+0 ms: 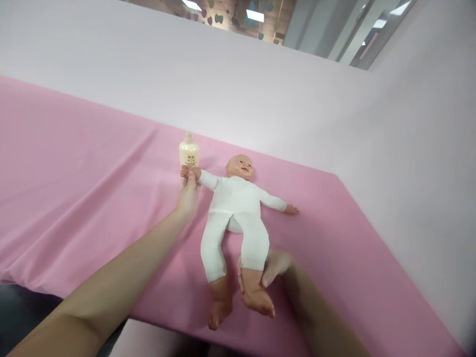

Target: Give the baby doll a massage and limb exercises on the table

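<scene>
A baby doll (235,198) with a white cloth body lies face up on a pink cloth (122,208), head away from me and arms spread. My left hand (189,194) is closed on the doll's forearm at the left, thumb on top. Just behind that small hand a cream pump bottle (189,152) stands upright. My right hand (273,267) wraps round the doll's lower leg on the right, near the ankle, with fingertips showing on its inner side. The doll's other leg and other arm rest untouched.
A white wall (223,89) rises behind and to the right of the pink surface. Above it is an opening with ceiling lights and hanging shapes. Folds run through the cloth at the left, and its near edge crosses the bottom.
</scene>
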The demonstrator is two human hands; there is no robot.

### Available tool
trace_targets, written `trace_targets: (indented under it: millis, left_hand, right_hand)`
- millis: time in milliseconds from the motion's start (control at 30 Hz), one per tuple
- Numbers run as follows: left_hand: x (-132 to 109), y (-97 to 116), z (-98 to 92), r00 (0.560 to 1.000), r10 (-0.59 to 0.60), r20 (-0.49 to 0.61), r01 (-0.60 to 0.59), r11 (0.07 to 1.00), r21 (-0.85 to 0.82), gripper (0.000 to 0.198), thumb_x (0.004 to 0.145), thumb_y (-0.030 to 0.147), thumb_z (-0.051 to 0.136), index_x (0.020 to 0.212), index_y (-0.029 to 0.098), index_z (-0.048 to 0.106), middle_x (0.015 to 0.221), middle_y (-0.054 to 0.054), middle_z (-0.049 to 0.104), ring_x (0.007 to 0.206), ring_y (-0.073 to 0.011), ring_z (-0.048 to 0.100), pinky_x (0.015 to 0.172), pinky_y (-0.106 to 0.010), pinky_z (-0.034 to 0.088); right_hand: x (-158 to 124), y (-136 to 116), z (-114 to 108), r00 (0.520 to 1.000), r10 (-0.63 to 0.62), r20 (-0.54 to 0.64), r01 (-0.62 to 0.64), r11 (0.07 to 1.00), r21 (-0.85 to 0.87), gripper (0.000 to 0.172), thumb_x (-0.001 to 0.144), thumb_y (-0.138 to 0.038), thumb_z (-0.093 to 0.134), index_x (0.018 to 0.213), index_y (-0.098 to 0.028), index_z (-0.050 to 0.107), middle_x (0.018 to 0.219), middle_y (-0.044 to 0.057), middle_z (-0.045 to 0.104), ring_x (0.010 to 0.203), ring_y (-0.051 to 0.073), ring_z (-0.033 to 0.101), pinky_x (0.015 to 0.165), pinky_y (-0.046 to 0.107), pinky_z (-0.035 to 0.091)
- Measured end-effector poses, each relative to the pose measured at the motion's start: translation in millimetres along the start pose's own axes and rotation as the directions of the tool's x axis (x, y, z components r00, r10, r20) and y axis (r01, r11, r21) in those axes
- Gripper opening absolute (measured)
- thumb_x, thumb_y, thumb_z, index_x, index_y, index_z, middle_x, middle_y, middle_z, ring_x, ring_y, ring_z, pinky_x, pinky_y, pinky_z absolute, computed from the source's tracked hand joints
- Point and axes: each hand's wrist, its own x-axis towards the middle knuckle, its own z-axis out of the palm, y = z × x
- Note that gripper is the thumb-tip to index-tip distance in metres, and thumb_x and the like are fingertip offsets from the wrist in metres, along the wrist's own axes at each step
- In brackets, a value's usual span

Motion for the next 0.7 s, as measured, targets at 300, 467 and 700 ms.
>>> trace_targets:
  millis: [300,467,700]
  left_hand:
    - [-30,1,2.2,0.685,0.044,0.727,-0.506,0.746,0.432,0.038,0.09,0.038,0.061,0.125,0.023,0.064,0.134,-0.009,0.064,0.133,-0.0263,0.052,0.118,-0.046,0.035]
    - [-30,-2,0.2,0.497,-0.016,0.868,-0.659,0.643,0.389,0.039,0.093,0.034,0.058,0.131,0.027,0.061,0.142,-0.007,0.059,0.139,-0.0243,0.047,0.119,-0.046,0.033]
    - [-29,-5,0.2,0.478,-0.01,0.878,-0.664,0.65,0.369,0.041,0.093,0.03,0.056,0.134,0.027,0.059,0.142,-0.007,0.058,0.14,-0.0237,0.045,0.12,-0.047,0.032]
  right_hand:
    - [5,9,-14,0.828,-0.274,-0.489,0.451,0.843,0.291,0.052,0.076,-0.063,0.066,0.1,-0.017,0.065,0.072,-0.001,0.062,0.057,0.012,0.057,0.06,0.026,0.051]
    - [11,-1,-12,0.631,-0.151,-0.761,0.55,0.779,0.302,0.029,0.085,-0.047,0.065,0.082,-0.018,0.064,0.07,-0.001,0.066,0.061,0.011,0.061,0.063,0.024,0.053]
    - [16,1,-8,0.577,-0.096,-0.811,0.55,0.78,0.299,0.023,0.084,-0.041,0.07,0.08,-0.019,0.064,0.07,0.0,0.068,0.062,0.013,0.063,0.066,0.028,0.056]
